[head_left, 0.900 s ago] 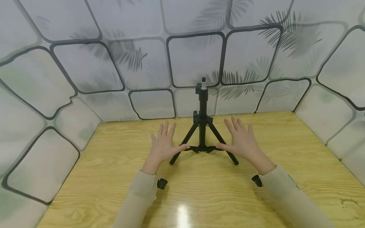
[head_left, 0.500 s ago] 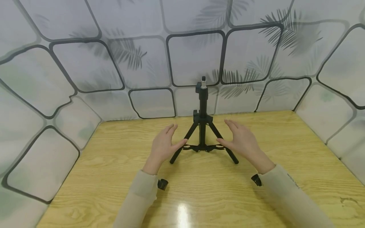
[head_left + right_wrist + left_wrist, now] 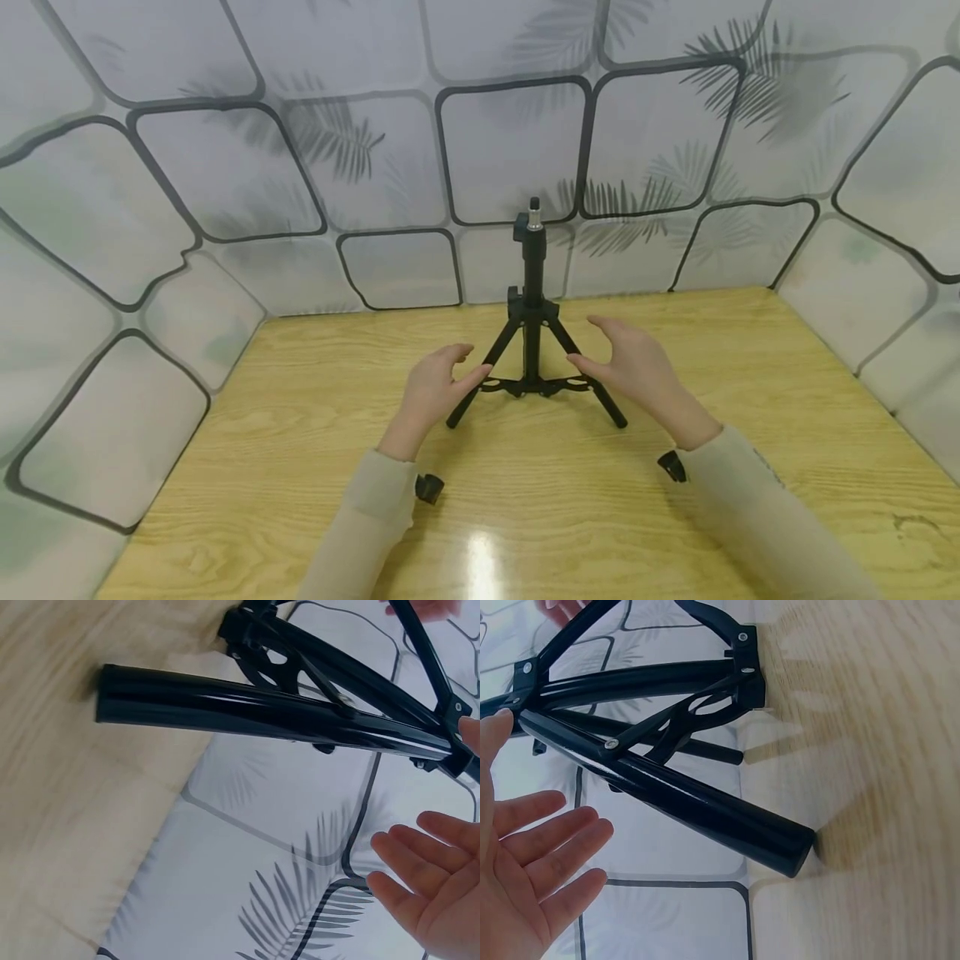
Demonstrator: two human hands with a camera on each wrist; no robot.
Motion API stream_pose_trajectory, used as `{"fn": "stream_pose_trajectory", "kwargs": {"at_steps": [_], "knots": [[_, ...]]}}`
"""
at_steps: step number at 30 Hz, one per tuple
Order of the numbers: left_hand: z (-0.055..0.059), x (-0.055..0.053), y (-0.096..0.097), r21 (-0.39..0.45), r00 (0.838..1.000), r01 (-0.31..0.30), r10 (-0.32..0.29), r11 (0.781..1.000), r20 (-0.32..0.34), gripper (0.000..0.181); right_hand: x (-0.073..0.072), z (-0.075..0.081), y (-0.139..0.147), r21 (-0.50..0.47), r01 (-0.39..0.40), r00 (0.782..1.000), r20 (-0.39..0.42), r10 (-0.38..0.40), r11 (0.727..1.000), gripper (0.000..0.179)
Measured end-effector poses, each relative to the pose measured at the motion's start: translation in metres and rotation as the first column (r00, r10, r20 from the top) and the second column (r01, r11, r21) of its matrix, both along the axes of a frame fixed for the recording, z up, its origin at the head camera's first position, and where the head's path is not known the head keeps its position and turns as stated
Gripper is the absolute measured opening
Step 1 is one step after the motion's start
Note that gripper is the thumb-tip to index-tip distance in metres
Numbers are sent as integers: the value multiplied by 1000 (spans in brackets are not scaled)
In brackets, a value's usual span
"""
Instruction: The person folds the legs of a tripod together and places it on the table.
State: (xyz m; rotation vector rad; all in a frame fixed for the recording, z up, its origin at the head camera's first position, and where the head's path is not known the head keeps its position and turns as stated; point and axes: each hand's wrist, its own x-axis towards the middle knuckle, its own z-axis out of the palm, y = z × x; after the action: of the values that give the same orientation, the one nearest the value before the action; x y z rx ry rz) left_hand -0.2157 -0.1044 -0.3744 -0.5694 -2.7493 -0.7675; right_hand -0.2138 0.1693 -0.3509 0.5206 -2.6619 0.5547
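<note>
Tripod (image 3: 532, 337) stands upright on table (image 3: 300, 375), left hand (image 3: 432, 387) and right hand (image 3: 637, 367) either side of it, fingers loose, gripping nothing. Probably stiff, fairly light, slick; best hold: column (image 3: 534, 271) above leg hub (image 3: 533, 310).

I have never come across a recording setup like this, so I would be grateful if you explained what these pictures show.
There is no robot here: a person works with two bare hands. The wide head picture comes from a camera worn on the head, looking forward and down. The two closer pictures are taken from the left and right wrists, so they look tilted.

A black tripod stands upright on a wooden table, in front of a patterned backdrop. The left hand and right hand are on either side of it, neither gripping anything. Whether either touches the tripod, I cannot tell for certain.
</note>
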Motion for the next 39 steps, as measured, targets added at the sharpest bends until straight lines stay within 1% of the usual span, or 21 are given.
{"fn": "stream_pose_trajectory", "kwargs": {"at_steps": [4, 8, 14, 20, 23, 25, 27, 29, 32, 34, 36, 39], "knots": [[0, 0, -1, 31, 1000, 0, -1, 1000, 24, 52, -1, 9, -3, -37, -12, 999, -30, 11, 999, 64], [-1, 1, -1, 91, 998, -3, -2, 996, 55, 51, -3, 16, -5, -94, -37, 997, -65, 31, 995, 60], [-8, 1, -1, 202, 996, -14, -4, 979, 90, 49, -7, 27, -8, -168, -79, 991, -124, 59, 983, 56], [-13, 2, 0, 267, 994, -10, -20, 964, 109, 47, -11, 43, -14, -232, -145, 975, -197, 99, 962, 51], [-16, 2, -1, 292, 992, -2, -36, 956, 123, 47, -13, 52, -18, -271, -164, 972, -208, 109, 948, 49], [-17, 2, -2, 308, 990, 5, -49, 951, 133, 47, -15, 57, -20, -304, -167, 974, -198, 109, 938, 48], [-19, 2, -3, 319, 988, 13, -61, 948, 139, 46, -17, 62, -22, -336, -171, 976, -189, 112, 926, 47], [-21, 2, -3, 317, 987, 13, -64, 948, 149, 45, -18, 68, -24, -364, -181, 975, -191, 117, 913, 45], [-24, 2, -5, 297, 985, 16, -66, 955, 160, 42, -21, 76, -26, -396, -192, 972, -204, 118, 898, 43], [-25, 2, -5, 281, 985, 12, -61, 960, 164, 40, -23, 82, -27, -413, -187, 974, -198, 113, 891, 42], [-27, 3, -6, 272, 985, 9, -55, 962, 163, 37, -25, 87, -29, -418, -175, 977, -188, 104, 891, 42], [-28, 3, -6, 263, 986, 3, -46, 965, 159, 33, -28, 96, -32, -436, -143, 986, -138, 91, 888, 44]]}}
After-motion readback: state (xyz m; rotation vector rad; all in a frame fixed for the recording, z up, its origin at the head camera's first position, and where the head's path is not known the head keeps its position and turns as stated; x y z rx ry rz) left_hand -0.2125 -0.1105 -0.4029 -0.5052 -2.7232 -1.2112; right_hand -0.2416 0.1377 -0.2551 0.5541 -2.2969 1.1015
